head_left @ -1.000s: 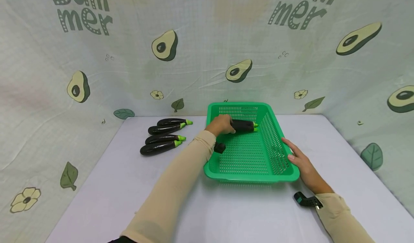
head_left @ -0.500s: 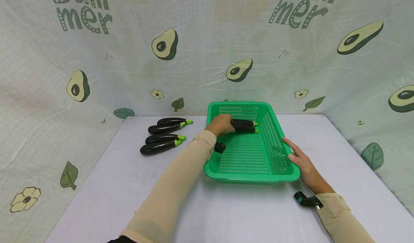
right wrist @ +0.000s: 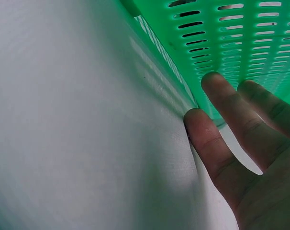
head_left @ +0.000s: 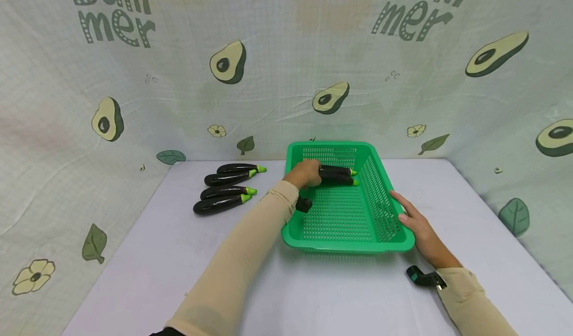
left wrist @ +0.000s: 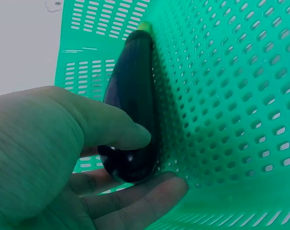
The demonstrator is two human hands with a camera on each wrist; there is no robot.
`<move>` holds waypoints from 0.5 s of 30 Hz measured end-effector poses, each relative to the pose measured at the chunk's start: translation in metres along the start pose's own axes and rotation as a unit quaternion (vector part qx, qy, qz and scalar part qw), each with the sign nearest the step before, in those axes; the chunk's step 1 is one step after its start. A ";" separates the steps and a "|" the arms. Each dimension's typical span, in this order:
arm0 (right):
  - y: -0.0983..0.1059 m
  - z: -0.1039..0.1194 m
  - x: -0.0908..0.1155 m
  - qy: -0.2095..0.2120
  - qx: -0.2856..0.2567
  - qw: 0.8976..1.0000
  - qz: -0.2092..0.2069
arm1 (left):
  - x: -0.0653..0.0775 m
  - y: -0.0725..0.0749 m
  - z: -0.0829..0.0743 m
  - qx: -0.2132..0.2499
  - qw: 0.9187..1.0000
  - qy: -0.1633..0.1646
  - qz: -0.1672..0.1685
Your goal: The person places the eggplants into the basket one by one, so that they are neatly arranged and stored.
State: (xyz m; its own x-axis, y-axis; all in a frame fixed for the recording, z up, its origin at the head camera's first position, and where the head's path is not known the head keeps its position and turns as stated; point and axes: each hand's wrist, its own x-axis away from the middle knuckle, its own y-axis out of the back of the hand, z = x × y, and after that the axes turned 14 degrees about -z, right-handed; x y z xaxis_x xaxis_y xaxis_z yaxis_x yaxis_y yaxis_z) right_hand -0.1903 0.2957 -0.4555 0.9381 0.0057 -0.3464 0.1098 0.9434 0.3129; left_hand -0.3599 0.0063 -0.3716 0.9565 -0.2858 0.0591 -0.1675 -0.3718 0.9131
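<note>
In the head view my left hand [head_left: 306,173] reaches into a green plastic basket [head_left: 346,246] and holds a glossy dark eggplant [head_left: 337,178] near its back wall. The left wrist view shows the thumb [left wrist: 135,136] across the rounded end of this eggplant [left wrist: 133,86], the other fingers behind and below it. A second eggplant [head_left: 338,170] lies just behind, green stems pointing right. My right hand [head_left: 422,230] rests against the basket's right side, thumb and index finger at the rim. In the right wrist view its straight, spread fingers [right wrist: 231,103] touch the perforated outer wall.
Several more eggplants [head_left: 222,204] lie in a loose column on the white table [head_left: 340,296], left of the basket. A hanging cloth [head_left: 277,42] printed with avocados and leaves stands behind and at both sides.
The held eggplant has shifted very slightly toward the front of the basket, apart from the one behind it. The left fingers have drawn back a little; the right hand stays put.
</note>
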 end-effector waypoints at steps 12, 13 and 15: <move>-0.001 -0.001 -0.001 0.003 0.008 1.000 -0.004 | 0.007 0.000 0.000 -0.073 0.996 -0.043 -0.028; -0.001 -0.001 0.000 0.004 0.009 1.000 -0.005 | 0.007 -0.001 0.000 -0.079 0.995 -0.045 -0.028; -0.001 0.000 0.000 0.005 0.009 1.000 -0.004 | 0.007 -0.001 0.001 -0.086 0.995 -0.047 -0.026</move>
State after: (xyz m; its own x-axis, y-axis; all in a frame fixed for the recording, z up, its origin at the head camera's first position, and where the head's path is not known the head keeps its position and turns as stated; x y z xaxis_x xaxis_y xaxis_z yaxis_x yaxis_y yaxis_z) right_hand -0.1904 0.2945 -0.4565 0.9339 0.0005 -0.3575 0.1243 0.9372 0.3259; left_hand -0.3534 0.0044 -0.3727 0.9345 -0.3552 -0.0207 -0.0678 -0.2347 0.9697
